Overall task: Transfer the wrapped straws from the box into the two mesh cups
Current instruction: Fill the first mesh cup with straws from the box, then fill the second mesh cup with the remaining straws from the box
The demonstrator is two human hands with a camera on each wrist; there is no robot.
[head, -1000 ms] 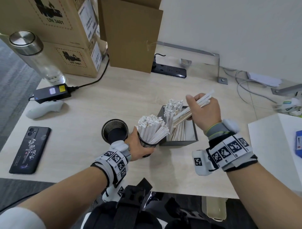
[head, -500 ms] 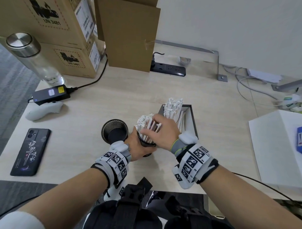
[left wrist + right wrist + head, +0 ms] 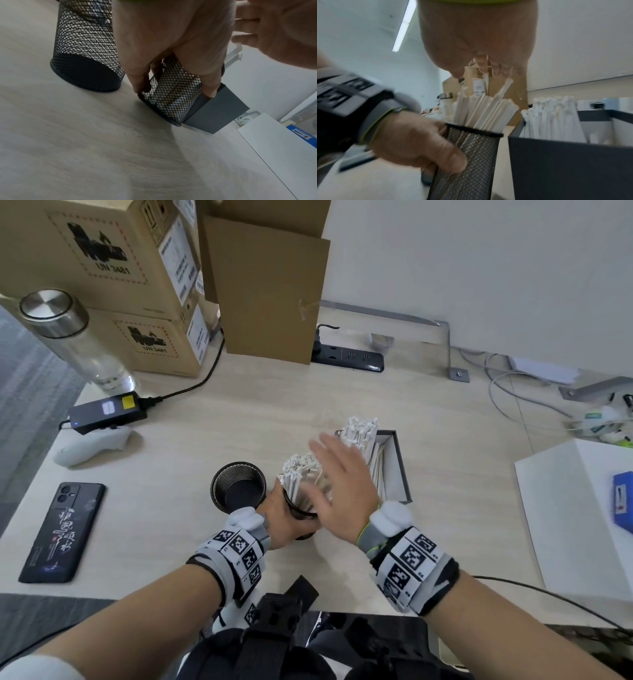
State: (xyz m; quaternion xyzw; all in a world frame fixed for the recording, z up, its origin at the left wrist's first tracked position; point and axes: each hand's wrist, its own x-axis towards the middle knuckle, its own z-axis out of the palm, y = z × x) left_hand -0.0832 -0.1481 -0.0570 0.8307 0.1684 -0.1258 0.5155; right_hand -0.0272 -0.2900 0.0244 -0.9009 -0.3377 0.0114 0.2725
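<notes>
Head view: left hand (image 3: 284, 520) wraps the full cup (image 3: 301, 508), which stands just left of the box (image 3: 397, 467), near the table's (image 3: 239, 412) front edge at mid-width. Right hand (image 3: 342, 491) hangs flat over the cup's straws (image 3: 298, 474), fingers straight and slightly spread, holding nothing. The leftover straws (image 3: 359, 436) lean in the box's far-left corner, long axis steep, tops up, just past the right fingertips. So the right hand is the nearer one for the next grab. The empty cup (image 3: 238, 487) sits just left of the full one. Open table to the left and behind; a white block is well apart on the right.

Left wrist view: fingers (image 3: 211, 86) and thumb curl round the cup's mesh wall. The base looks tipped off the table on the box side, though the wide lens may exaggerate that. Cup touches the box wall.

Right wrist view: blurred. Straw tops fan out right under the palm; whether the fingers touch them I can't tell. The box bundle stands to the right, inside the box wall.
</notes>
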